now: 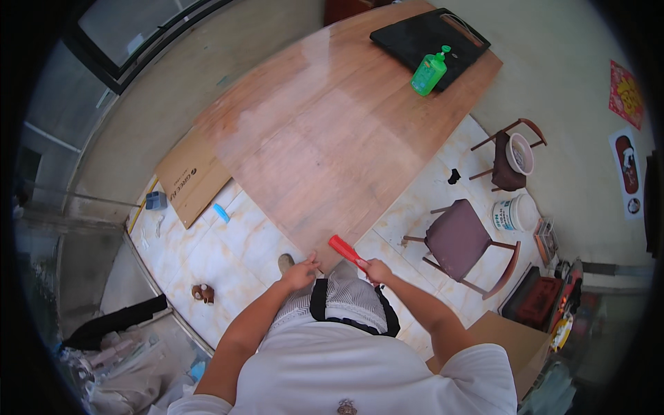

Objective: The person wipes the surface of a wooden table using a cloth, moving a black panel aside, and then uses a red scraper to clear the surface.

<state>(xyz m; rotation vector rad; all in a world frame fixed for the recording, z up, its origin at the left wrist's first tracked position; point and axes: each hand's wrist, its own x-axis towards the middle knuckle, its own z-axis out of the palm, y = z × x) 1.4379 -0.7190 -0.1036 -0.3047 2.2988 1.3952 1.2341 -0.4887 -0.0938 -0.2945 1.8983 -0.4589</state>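
My right hand (pixel 374 271) is closed around the handle of a red brush (pixel 346 249), whose head points up and left over the near corner of a wooden tabletop (pixel 321 166). At that same corner, my left hand (pixel 302 272) rests with its fingertips by the edge and holds nothing that I can see. A pale, whitish film or sheen covers much of the wood's near and middle part. On the far part of the table lies a black board or flat panel (pixel 410 39), and a green pump bottle (pixel 429 71) stands at its near edge.
To the right stand a chair with a dark seat (pixel 459 238), another chair (pixel 504 176) bearing a pink basin (pixel 519 154), and a white bucket (pixel 521 213). Flat cardboard (pixel 189 174) lies left of the table. A brown toy (pixel 203 293) and a blue object (pixel 221 213) are on the tiled floor.
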